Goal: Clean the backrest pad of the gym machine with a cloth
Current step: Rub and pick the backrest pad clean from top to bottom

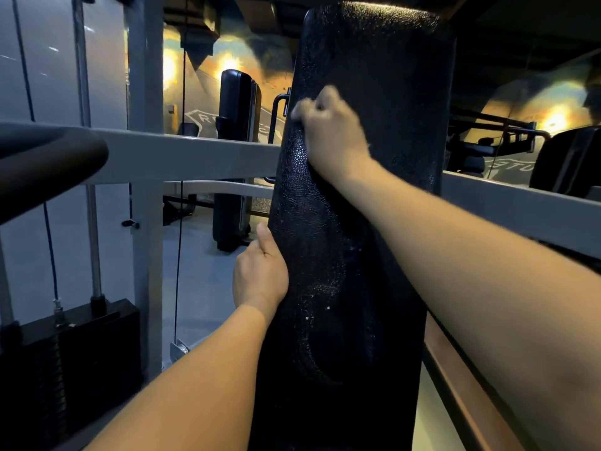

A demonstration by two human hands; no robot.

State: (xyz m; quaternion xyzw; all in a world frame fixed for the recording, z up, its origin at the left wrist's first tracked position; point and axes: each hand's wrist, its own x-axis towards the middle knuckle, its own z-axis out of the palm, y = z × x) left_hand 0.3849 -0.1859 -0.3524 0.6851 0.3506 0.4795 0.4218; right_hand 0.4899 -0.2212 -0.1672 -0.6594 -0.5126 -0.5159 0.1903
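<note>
We face the tall black backrest pad point(357, 255) of pebbled vinyl. It stands upright and fills the middle of the frame from top to bottom, in front of the pale grey steel crossbar point(195, 154) of the machine. A stack of black weight plates point(81, 346) sits at the lower left.

Our left hand point(260, 275) grips the pad's left edge just below the middle of the frame, fingers wrapped out of sight behind it and thumb pointing up along the edge. Our right hand point(328, 125) is in the upper middle, pressed on the pad's face near its left edge, fingers curled into a tight fist. It is blurred, and we cannot tell whether the cloth is bunched inside it; the dark band under the wrist may only be shadow.

We judge the pad to be soft under a slick, grained skin and fixed firmly to the frame, so it should take firm rubbing. Pale specks remain on its lower half. The edge is the natural place to brace it.
</note>
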